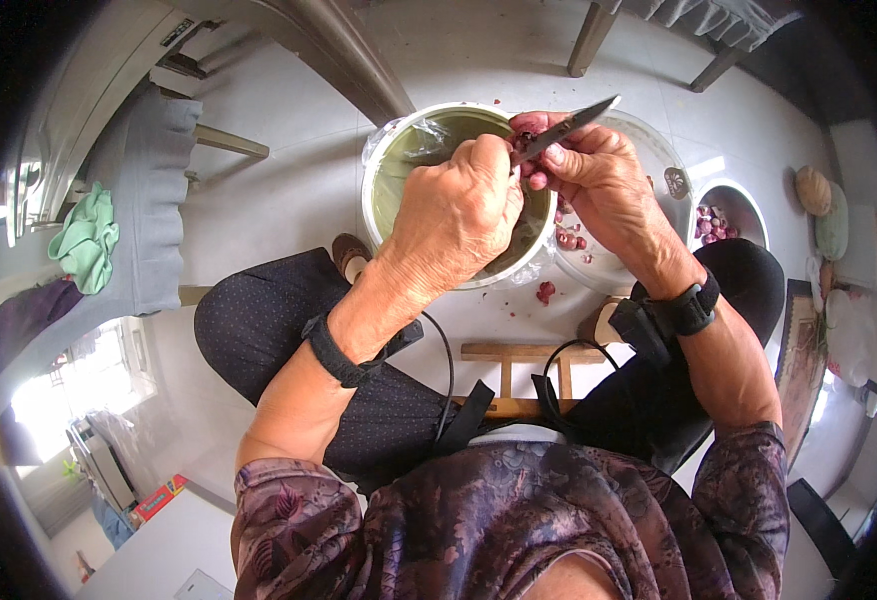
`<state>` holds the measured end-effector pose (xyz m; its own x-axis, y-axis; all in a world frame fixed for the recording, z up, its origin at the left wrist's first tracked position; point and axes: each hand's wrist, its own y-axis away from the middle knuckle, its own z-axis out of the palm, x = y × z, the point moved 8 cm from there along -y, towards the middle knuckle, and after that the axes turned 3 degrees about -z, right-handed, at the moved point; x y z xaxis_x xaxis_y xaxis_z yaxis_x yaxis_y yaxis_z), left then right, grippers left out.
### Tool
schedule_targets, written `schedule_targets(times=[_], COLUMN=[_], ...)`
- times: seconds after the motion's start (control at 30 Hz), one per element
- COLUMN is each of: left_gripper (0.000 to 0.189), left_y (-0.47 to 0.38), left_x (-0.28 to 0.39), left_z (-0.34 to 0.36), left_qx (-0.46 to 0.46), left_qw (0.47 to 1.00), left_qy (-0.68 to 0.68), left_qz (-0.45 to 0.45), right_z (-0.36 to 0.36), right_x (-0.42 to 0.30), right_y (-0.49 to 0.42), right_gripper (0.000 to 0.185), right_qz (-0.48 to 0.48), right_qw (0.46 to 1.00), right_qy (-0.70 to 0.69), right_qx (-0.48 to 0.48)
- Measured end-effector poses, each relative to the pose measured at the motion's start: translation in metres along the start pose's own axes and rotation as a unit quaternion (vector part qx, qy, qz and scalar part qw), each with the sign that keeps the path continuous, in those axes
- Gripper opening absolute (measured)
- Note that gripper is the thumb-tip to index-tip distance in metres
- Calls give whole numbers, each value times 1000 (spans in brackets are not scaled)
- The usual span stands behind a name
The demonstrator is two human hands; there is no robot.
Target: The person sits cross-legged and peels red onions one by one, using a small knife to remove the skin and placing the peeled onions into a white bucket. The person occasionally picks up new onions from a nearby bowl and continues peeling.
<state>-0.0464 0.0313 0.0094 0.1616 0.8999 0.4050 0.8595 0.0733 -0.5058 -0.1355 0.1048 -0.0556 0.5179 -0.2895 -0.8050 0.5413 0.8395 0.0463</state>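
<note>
My left hand [461,206] is closed in a fist over the white-rimmed bucket [367,202], with a knife [577,124] coming out of it. The knife's handle is hidden in the fist, and its blade slants up to the right. My right hand [607,172] pinches a small red onion or shallot [528,141] against the blade, thumb beside the blade. Fingers hide part of the bulb. Clear plastic film hangs over the bucket's rim. Small red bulbs [570,240] and skin bits lie in a wide, pale round tray [682,157] at the right.
A white bowl [762,217] of red bulbs stands beyond the tray. A red piece [546,292] lies on the floor near the bucket. Table legs [356,60] rise ahead. A low wooden frame [517,352] is between my legs. Gourds or melons [831,225] lie far right.
</note>
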Motion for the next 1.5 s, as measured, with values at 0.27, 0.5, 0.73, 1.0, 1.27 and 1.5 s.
schedule_targets(times=[0.27,0.5,0.73,1.0,1.27,1.5], left_gripper=[19,17,16,13,14,13], left_y=[4,5,4,3,-3,-1], left_x=[-2,-3,1,3,6,7], left_z=[4,5,6,9,10,9], left_qx=[-53,-58,-50,-26,-40,-23], left_qw=[998,998,996,993,982,984], left_qy=[-34,-33,-72,-118,-186,-178], left_qz=[-2,-10,-1,6,-1,12], right_z=[-2,-5,-7,-6,-3,-1], right_x=[-2,-6,-7,-7,-3,-13], right_y=[-2,-3,-2,-1,1,6], right_gripper=[26,26,25,26,27,27], right_qz=[-23,-27,-31,-53,-54,-61], right_qw=[1000,999,999,997,996,997], right_qy=[-12,-28,-25,14,15,22], right_qx=[6,12,30,53,73,49])
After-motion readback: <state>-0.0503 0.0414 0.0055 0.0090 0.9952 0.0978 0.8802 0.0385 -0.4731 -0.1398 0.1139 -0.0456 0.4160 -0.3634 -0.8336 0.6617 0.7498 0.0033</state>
